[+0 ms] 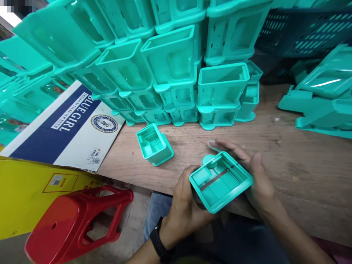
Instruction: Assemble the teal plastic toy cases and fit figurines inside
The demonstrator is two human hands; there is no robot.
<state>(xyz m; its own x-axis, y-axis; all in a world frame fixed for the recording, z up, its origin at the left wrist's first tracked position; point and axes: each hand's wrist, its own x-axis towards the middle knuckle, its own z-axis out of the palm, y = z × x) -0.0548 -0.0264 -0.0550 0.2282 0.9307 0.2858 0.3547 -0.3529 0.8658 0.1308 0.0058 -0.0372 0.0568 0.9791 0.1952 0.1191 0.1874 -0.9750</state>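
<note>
A green plastic box (220, 183) with its open end up is held over the table's front edge; inner walls and a dark strip show inside. My left hand (184, 198), with a black watch on the wrist, is wrapped round its left and lower side. My right hand (255, 176) is at the box's right side, fingers stretched out and partly blurred; a small pale ring-like piece (213, 145) shows at its fingertips. A smaller green container (154, 144) stands on the wooden table (299, 176) to the left of the box.
Stacks of green containers (170, 58) line the back. A white and blue carton (82, 124) sits at left above a yellow box (22, 194), with a red stool (57, 223) below. Green parts (324, 99) lie at right, near a dark crate (316, 33).
</note>
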